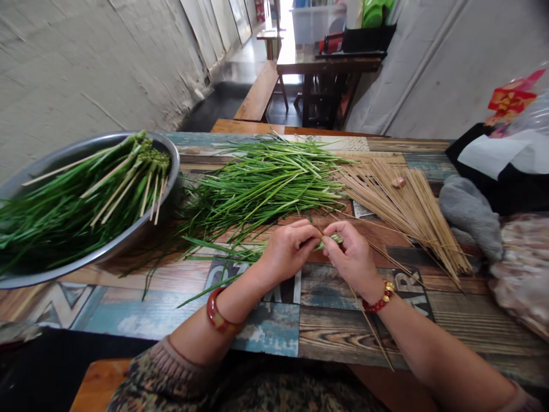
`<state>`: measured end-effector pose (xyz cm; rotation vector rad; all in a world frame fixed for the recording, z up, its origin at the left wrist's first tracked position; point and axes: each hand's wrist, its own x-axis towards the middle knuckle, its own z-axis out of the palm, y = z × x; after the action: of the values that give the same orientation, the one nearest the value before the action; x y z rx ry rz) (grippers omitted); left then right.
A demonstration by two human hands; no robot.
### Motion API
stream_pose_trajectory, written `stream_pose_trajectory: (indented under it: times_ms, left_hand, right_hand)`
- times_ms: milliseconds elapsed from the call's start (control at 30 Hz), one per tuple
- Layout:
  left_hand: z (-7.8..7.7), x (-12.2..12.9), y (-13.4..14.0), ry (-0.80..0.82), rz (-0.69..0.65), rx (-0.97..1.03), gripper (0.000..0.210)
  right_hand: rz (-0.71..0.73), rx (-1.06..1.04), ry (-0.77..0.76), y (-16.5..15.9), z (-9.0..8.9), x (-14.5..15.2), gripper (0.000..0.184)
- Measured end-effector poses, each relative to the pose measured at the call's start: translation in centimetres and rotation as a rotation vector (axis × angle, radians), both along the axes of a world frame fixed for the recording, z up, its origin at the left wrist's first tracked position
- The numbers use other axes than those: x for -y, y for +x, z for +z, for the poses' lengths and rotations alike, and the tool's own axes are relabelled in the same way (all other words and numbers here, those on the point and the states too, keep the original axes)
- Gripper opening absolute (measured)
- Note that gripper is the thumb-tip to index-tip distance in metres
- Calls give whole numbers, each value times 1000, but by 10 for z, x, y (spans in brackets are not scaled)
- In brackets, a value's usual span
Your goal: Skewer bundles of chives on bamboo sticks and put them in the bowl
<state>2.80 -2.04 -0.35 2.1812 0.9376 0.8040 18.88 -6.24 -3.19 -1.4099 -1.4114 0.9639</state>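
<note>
My left hand (288,250) is closed around a small bunch of garlic chives (244,252), whose green leaves trail out to the left. Close against it, my right hand (352,256) pinches the pale stem ends of the same bunch. A thin bamboo skewer (372,329) slants down from under my right hand toward the table's near edge; its upper end is hidden by the fingers. Just beyond both hands lies a large loose pile of garlic chives (274,183). To its right, many bamboo skewers (386,200) are fanned out on the table.
A metal basin (173,166) at the left holds skewered chive bunches (107,189). On the right are a grey cloth (469,212), a filled plastic bag (523,269) and white paper (493,153). Beyond the patterned table (343,332) stand a bench (259,91) and another table (326,64).
</note>
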Motion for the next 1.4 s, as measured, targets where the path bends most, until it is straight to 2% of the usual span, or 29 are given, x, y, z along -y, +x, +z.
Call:
stream_pose_trajectory:
  times_ms: [133, 200, 300, 367, 567, 667, 733, 833, 967, 1100, 1200, 1400]
  left_hand:
    - [5, -6, -6, -38, -30, 9, 15]
    - [6, -14, -13, 2, 80, 30, 16]
    - [2, -29, -26, 106, 319, 27, 18]
    - [-4, -36, -33, 174, 389, -34, 18]
    - [-15, -43, -39, 344, 428, -385, 17]
    - [-15, -42, -39, 362, 427, -420, 11]
    - [-13, -41, -38, 366, 430, -353, 8]
    - [-8, -38, -33, 308, 379, -157, 5]
    - [-2, -29, -23, 36, 270, 64, 8]
    - [3, -21, -14, -197, 193, 148, 11]
    - [6, -17, -11, -242, 165, 151, 14]
    - [6, -14, -8, -196, 163, 133, 12]
  right_hand:
    - [-10, -39, -27, 0, 1, -3, 14]
    - [1, -50, -40, 0, 2, -3, 16]
    - [17, -85, -70, -1, 3, -3, 22]
    - [29, -112, -99, -2, 3, -2, 29]
    - [71, -90, -142, -3, 4, -2, 40]
    - [83, -53, -113, -2, 3, -2, 39]
    - [85, -45, -93, -1, 3, -2, 38]
    - [79, -38, -76, -1, 4, -1, 37]
    - [64, -2, -44, -1, 8, 0, 33]
    - [57, 51, -3, -2, 10, 2, 31]
    - [61, 72, 1, -2, 10, 2, 31]
    - [65, 76, 4, -2, 9, 2, 32]
